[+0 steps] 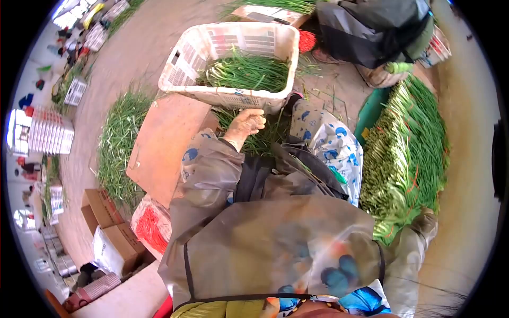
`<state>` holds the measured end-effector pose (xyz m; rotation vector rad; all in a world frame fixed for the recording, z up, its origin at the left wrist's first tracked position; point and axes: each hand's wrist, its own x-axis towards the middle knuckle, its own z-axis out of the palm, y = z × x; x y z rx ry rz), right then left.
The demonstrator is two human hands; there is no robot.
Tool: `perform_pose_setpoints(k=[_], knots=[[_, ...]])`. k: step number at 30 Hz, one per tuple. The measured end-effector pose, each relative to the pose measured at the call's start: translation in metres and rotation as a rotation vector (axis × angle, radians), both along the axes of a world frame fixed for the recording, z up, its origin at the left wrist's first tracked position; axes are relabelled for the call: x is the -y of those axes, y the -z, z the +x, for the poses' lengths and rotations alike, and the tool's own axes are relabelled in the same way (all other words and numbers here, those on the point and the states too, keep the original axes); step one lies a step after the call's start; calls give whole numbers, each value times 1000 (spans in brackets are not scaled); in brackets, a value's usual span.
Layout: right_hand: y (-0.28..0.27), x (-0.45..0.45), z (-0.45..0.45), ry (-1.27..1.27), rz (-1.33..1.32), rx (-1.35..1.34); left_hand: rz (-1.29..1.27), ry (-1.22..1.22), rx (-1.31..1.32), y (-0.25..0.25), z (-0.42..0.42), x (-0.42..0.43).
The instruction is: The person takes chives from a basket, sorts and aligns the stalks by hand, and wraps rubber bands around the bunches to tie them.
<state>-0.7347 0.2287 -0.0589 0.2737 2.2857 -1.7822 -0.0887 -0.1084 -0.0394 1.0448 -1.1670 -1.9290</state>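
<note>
While left hand (246, 125) curls near crate (228, 96) | right arm (407, 259) extends — beside greens (404, 159)

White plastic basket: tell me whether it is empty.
No, a pile of long green stalks lies inside the white plastic basket.
</note>
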Motion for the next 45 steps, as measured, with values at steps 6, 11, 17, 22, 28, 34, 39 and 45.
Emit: perform_pose_setpoints(k=[6, 11, 17, 22, 28, 34, 39, 45], knots=[[-74, 272, 67, -831, -52, -57, 37, 62, 106, 24, 14, 26], [-51, 502, 288, -1813, 288, -319, -30, 0, 150, 55, 41, 62], [84, 667, 463, -2121, 758, -884, 6, -217, 176, 100, 73, 73], [151, 738, 538, -1896, 935, -912, 52, -144, 297, 72, 84, 89], [232, 804, 563, -1501, 891, -872, 224, -119, 233, 66, 92, 84], [291, 751, 604, -2307, 538, -1079, 248, -101, 245, 67, 99, 85], [270, 737, 596, -2316, 753, -979, 191, -109, 228, 65, 95, 80], [185, 778, 629, -2032, 735, -1064, 197, -83, 257, 64, 93, 73]])
